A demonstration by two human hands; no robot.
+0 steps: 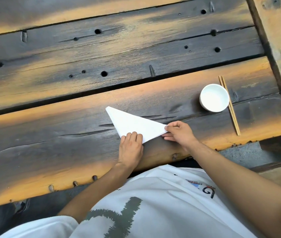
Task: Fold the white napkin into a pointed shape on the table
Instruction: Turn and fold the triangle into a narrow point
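Observation:
The white napkin [133,124] lies flat on the dark wooden table [67,131] as a long triangle, one tip pointing up-left and another to the right. My left hand [130,146] rests on its lower corner, the curled fingers pressing the paper down. At the right tip, my right hand [179,133] pinches the napkin between thumb and fingers. Part of the lower edge is hidden under my left hand.
A white bowl [214,97] stands to the right of the napkin, with a pair of wooden chopsticks [230,105] lying along its right side. The table's near edge runs just below my hands. A raised wooden beam [280,48] borders the far right.

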